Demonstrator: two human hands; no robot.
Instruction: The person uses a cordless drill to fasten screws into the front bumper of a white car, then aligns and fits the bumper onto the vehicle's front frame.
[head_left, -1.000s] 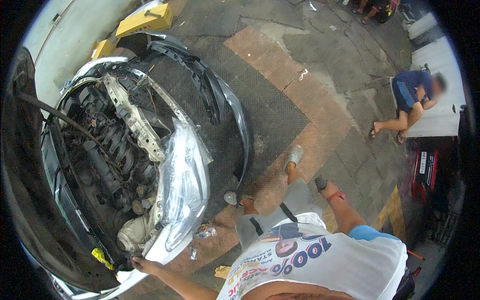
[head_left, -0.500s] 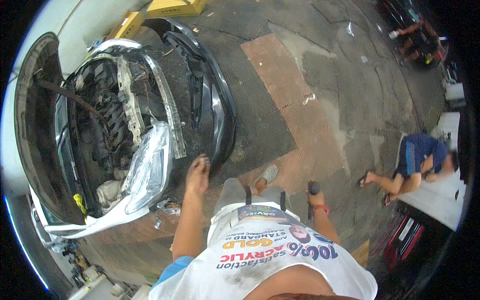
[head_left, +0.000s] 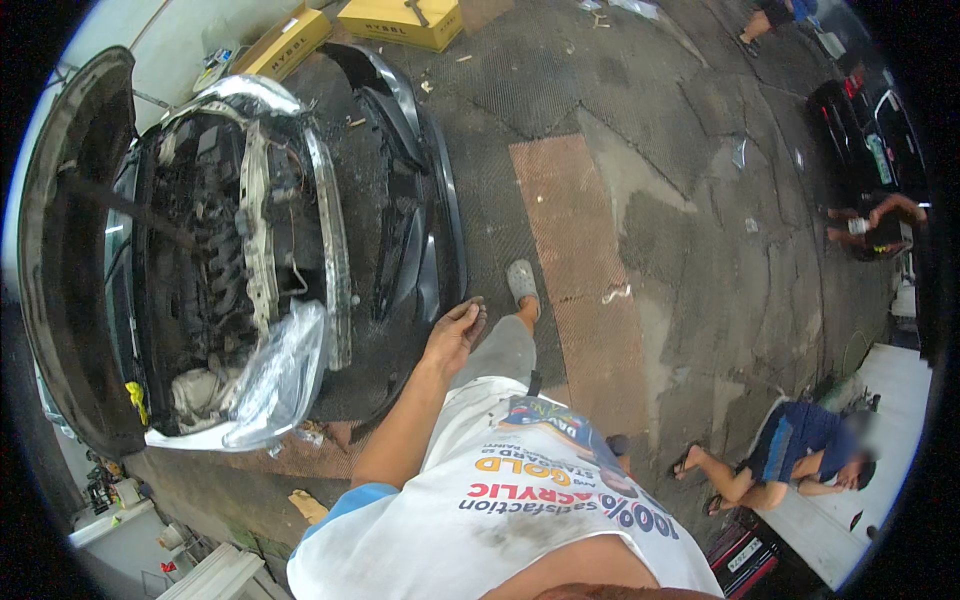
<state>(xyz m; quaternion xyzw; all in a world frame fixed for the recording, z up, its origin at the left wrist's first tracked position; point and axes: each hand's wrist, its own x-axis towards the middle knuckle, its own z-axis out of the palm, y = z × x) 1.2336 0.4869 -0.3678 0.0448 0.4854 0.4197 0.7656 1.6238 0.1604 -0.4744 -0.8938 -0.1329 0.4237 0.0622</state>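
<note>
My left hand (head_left: 458, 336) hangs half-curled in front of my grey trousers, its fingers loosely bent and nothing visible in it. It is nearest to the dark car bumper (head_left: 448, 200) lying on the floor, without touching it. At my right side, the white shirt hides most of my right hand (head_left: 626, 463). Above it shows the round end of a dark tool (head_left: 617, 443), which the hand grips; its exact kind cannot be made out. Left of the bumper stands a car with its hood (head_left: 75, 250) up and its engine bay (head_left: 215, 230) exposed. Clear plastic (head_left: 290, 375) covers its near front corner.
Two yellow boxes (head_left: 405, 25) lie beyond the car. A seated person (head_left: 800, 450) in dark blue is at the right, by a white surface (head_left: 850, 520). Another person's arms (head_left: 895, 212) show at the far right, near a dark vehicle (head_left: 865, 130). Brown matting (head_left: 570, 210) covers part of the floor.
My body has turned and stepped, one foot now farther forward. My left hand has swung right and slightly up in view. The right hand has dropped back, mostly behind the shirt.
</note>
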